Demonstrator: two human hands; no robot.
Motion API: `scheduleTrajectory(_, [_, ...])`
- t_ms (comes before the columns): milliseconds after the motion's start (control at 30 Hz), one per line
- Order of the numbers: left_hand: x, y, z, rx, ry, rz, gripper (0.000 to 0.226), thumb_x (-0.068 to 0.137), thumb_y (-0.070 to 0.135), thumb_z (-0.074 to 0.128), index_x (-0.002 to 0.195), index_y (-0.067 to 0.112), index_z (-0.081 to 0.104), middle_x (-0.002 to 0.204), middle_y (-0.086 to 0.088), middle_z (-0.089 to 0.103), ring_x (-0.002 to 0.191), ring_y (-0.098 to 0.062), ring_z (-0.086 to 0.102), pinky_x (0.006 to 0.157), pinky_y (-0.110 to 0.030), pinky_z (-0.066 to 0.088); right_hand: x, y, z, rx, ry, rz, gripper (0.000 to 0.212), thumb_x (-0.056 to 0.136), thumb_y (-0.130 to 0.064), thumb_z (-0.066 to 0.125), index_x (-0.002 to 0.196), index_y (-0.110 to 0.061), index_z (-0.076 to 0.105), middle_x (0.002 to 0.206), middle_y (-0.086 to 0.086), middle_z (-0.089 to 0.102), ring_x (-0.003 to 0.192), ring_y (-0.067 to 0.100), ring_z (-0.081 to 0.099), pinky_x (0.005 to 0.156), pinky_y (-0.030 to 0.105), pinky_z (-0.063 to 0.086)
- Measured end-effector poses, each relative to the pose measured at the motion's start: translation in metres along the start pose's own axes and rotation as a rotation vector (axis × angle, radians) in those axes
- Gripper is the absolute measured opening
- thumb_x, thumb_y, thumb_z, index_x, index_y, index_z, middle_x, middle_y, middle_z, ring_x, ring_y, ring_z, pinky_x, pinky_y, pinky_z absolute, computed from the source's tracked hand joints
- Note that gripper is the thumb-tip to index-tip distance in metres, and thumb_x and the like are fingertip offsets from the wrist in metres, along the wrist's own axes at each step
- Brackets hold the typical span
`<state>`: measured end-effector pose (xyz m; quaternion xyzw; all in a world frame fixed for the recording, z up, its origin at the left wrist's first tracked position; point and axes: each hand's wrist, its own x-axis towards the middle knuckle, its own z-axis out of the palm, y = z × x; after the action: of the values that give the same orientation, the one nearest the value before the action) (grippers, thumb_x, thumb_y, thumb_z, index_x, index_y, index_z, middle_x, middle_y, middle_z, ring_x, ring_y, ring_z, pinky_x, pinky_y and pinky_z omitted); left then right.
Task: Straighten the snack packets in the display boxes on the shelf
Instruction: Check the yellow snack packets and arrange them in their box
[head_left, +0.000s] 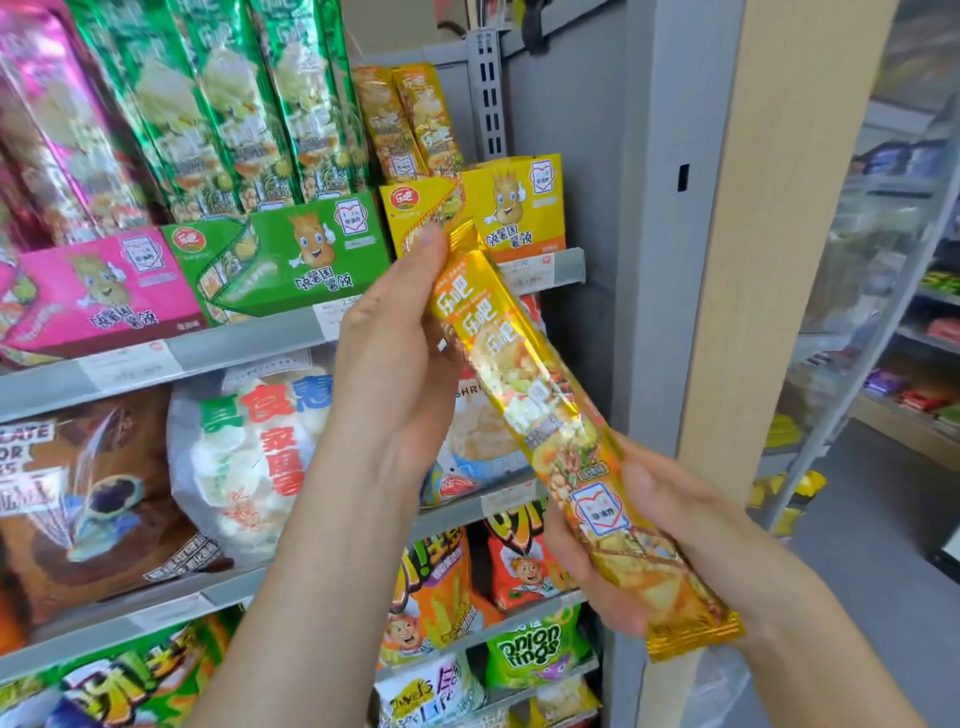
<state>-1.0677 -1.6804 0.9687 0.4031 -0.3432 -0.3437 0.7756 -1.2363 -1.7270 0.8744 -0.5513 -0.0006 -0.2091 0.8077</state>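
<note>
A long yellow snack packet (550, 415) slants in front of the shelves, top end up-left, bottom end down-right. My left hand (395, 364) grips its upper end and my right hand (639, 545) holds its lower part from behind. Just above its top end stands the yellow display box (524, 208) on the top shelf, with two yellow packets (410, 119) upright in it. To the left stand a green display box (291, 254) holding several green packets (234, 98) and a pink display box (104, 291) with pink packets (52, 124).
The grey shelf edge (249, 343) carries price labels. Lower shelves hold a white cracker bag (249, 457), a brown bag (88, 499), orange and green snack bags (530, 644). A grey upright and wooden panel (769, 260) bound the right side; an aisle lies beyond.
</note>
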Motion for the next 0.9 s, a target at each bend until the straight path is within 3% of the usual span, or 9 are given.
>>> scheduleTrajectory(67, [0.004,0.002,-0.001,0.003,-0.072,-0.039,0.045,0.087,0.037,0.062,0.121,0.008,0.064,0.126,-0.022,0.06,0.116,-0.039,0.058,0.106,-0.057,0.04,-0.002,0.001,-0.002,0.153,0.027,0.025,0.076,0.076,-0.04,0.081,0.138,-0.012,0.048,0.078,0.022,0.062,0.055,0.03,0.06,0.052,0.026,0.047])
scheduleTrajectory(133, [0.006,0.006,-0.004,0.069,-0.159,-0.025,0.034,0.08,0.041,0.064,0.097,0.014,0.073,0.094,-0.008,0.071,0.085,-0.023,0.069,0.081,-0.043,0.058,-0.006,-0.002,-0.006,0.121,0.007,0.027,0.067,0.082,-0.037,0.076,0.136,-0.01,0.048,0.078,0.024,0.057,0.048,0.035,0.054,0.049,0.032,0.042])
scheduleTrajectory(200, [0.006,0.009,-0.005,0.161,-0.229,0.012,0.029,0.072,0.044,0.066,0.074,0.017,0.077,0.067,0.004,0.068,0.058,-0.007,0.064,0.055,-0.023,0.053,-0.008,-0.005,-0.013,-0.002,0.016,0.016,0.06,0.08,-0.04,0.076,0.129,-0.009,0.057,0.081,0.028,0.055,0.06,0.051,0.045,0.055,0.056,0.033])
scheduleTrajectory(267, [0.007,0.011,-0.006,0.26,-0.238,0.07,0.023,0.071,0.04,0.07,0.065,0.019,0.076,0.059,0.007,0.065,0.049,-0.004,0.059,0.048,-0.019,0.047,-0.009,-0.008,-0.015,-0.004,0.023,0.031,0.061,0.077,-0.04,0.079,0.123,-0.005,0.059,0.083,0.027,0.058,0.064,0.045,0.049,0.059,0.053,0.037])
scheduleTrajectory(367, [0.012,0.013,-0.006,0.305,-0.193,0.2,0.022,0.082,0.029,0.069,0.063,0.018,0.075,0.056,0.006,0.062,0.048,-0.006,0.053,0.049,-0.019,0.044,-0.012,-0.009,-0.016,0.008,0.021,-0.013,0.066,0.08,-0.039,0.076,0.129,-0.002,0.052,0.083,0.022,0.062,0.044,0.021,0.056,0.045,0.023,0.044])
scheduleTrajectory(533, [0.014,0.01,-0.029,0.307,0.031,0.352,0.024,0.084,0.034,0.068,0.064,0.024,0.074,0.062,0.008,0.06,0.052,-0.006,0.047,0.049,-0.019,0.043,-0.022,-0.028,-0.024,-0.067,0.247,-0.269,0.065,0.074,-0.037,0.08,0.13,-0.013,0.058,0.125,0.018,0.063,0.087,0.04,0.07,0.063,0.03,0.057])
scheduleTrajectory(667, [0.005,0.0,-0.06,0.444,0.125,0.429,0.017,0.076,0.043,0.077,0.067,0.029,0.076,0.066,0.011,0.069,0.061,-0.008,0.055,0.059,-0.025,0.047,-0.019,-0.038,-0.03,-0.103,0.541,-0.444,0.026,0.083,-0.031,0.068,0.106,-0.02,0.073,0.105,0.01,0.072,0.09,0.032,0.072,0.065,0.03,0.058])
scheduleTrajectory(733, [0.002,-0.004,-0.073,0.546,0.114,0.458,0.008,0.078,0.033,0.072,0.072,0.035,0.077,0.072,0.014,0.072,0.066,-0.006,0.058,0.063,-0.026,0.045,-0.014,-0.039,-0.029,-0.175,0.668,-0.504,0.023,0.08,-0.033,0.066,0.099,-0.024,0.076,0.094,0.005,0.073,0.083,0.023,0.073,0.062,0.028,0.059])
scheduleTrajectory(900, [-0.006,-0.003,-0.084,0.631,0.016,0.505,0.023,0.086,0.018,0.065,0.081,0.036,0.078,0.077,0.016,0.073,0.065,0.004,0.059,0.06,-0.008,0.044,-0.008,-0.047,-0.026,-0.239,0.657,-0.516,0.023,0.08,-0.039,0.065,0.096,-0.027,0.076,0.106,0.003,0.073,0.09,0.019,0.071,0.063,0.028,0.059])
